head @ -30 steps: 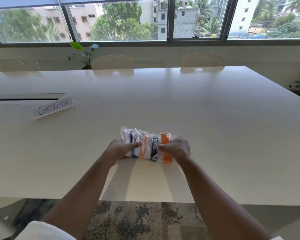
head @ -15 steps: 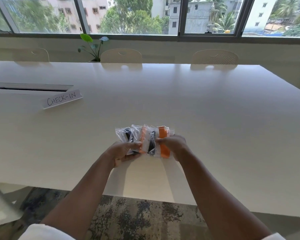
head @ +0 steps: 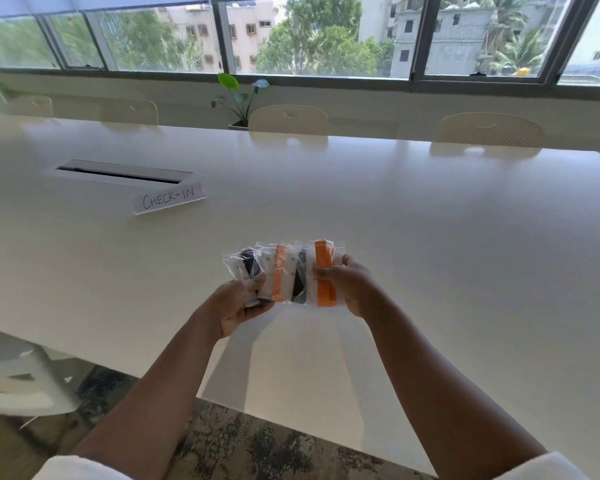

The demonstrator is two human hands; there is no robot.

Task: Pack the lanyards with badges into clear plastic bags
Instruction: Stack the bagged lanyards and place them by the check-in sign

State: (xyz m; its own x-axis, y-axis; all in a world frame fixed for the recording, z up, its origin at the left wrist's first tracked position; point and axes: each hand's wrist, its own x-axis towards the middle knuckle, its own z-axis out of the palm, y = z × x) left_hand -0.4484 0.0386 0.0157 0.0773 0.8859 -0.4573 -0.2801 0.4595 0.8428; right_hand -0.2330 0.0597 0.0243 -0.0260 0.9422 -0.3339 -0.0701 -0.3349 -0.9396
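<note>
Several clear plastic bags (head: 284,271), each with a rolled lanyard and a white badge inside, are fanned out side by side and held up off the white table (head: 430,244). Two lanyards are orange and two are dark. My left hand (head: 238,303) grips the left end of the fan, thumb on top of the dark-lanyard bag. My right hand (head: 352,284) grips the right end, thumb across the bag with the orange lanyard (head: 324,271).
A paper sign reading CHECK-IN (head: 168,199) lies on the table to the far left, in front of a cable slot (head: 123,172). Cream chairs (head: 288,119) line the far side, a small plant (head: 238,98) by the windows. A white chair (head: 18,372) stands at my near left.
Both hands have lifted the row of bags from the table and gathered them into a tighter fan. The camera has turned left.
</note>
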